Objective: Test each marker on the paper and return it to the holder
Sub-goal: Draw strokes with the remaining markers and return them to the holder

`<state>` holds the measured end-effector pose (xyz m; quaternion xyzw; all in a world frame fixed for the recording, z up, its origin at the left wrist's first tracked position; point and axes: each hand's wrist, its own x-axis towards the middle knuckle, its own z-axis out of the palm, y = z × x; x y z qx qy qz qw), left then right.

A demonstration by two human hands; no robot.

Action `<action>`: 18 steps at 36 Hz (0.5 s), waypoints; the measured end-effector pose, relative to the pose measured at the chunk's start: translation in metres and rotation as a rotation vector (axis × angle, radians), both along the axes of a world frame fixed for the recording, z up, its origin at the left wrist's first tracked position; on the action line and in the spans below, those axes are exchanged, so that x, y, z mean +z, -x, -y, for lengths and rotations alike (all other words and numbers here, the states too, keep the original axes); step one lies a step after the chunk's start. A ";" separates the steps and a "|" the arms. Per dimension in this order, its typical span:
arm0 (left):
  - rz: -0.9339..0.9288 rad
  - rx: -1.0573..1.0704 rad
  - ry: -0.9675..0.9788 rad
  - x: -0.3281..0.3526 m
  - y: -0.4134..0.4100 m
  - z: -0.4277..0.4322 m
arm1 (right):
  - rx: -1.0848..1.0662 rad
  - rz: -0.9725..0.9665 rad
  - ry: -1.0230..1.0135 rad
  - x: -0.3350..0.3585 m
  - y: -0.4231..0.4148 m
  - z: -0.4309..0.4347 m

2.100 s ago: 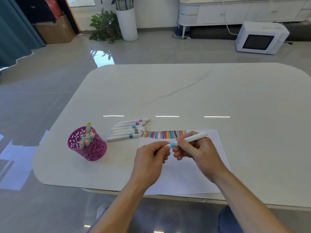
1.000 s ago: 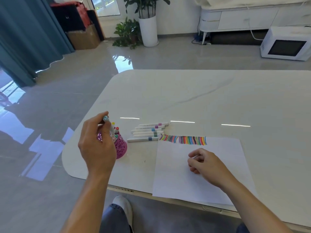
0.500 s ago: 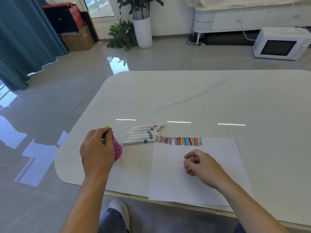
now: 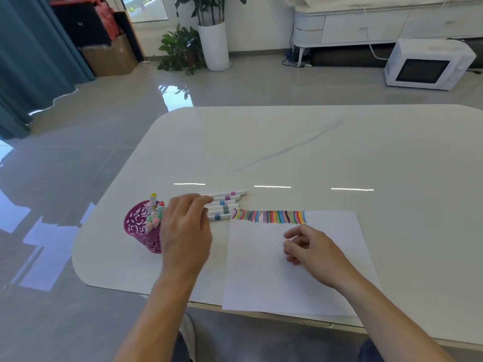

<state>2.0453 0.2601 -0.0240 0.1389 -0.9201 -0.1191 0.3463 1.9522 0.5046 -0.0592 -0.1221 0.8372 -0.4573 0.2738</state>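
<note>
A magenta cut-out holder (image 4: 138,226) stands near the table's left edge with several capped markers upright in it. To its right, several white markers (image 4: 227,203) with coloured bands lie in a row. My left hand (image 4: 185,228) reaches over their left ends, fingers extended, with nothing visibly in it. A white sheet of paper (image 4: 261,278) lies at the front, with a band of coloured strokes (image 4: 269,216) along its top edge. My right hand (image 4: 311,249) rests on the paper, fingers loosely curled and holding nothing.
The white marble table (image 4: 313,152) extends far back and right. On the floor beyond are a white microwave (image 4: 426,65), a potted plant (image 4: 213,35), a cardboard box (image 4: 109,56) and blue curtains (image 4: 34,56) at left.
My left hand carried the blue-banded marker from the paper to the holder, released it there, and has now moved right onto the row of markers. My right hand stays on the paper.
</note>
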 end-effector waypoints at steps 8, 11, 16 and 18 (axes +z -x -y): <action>0.451 -0.014 -0.183 -0.043 0.016 -0.004 | -0.024 -0.019 -0.048 -0.001 0.007 -0.014; 0.476 -0.020 -0.166 -0.049 0.019 0.000 | -0.007 -0.009 -0.087 -0.003 0.008 -0.019; 0.496 0.052 -0.170 -0.053 0.022 0.001 | -0.015 0.013 -0.093 -0.003 0.011 -0.022; 0.506 0.072 -0.184 -0.053 0.022 -0.001 | -0.016 0.018 -0.093 -0.003 0.012 -0.023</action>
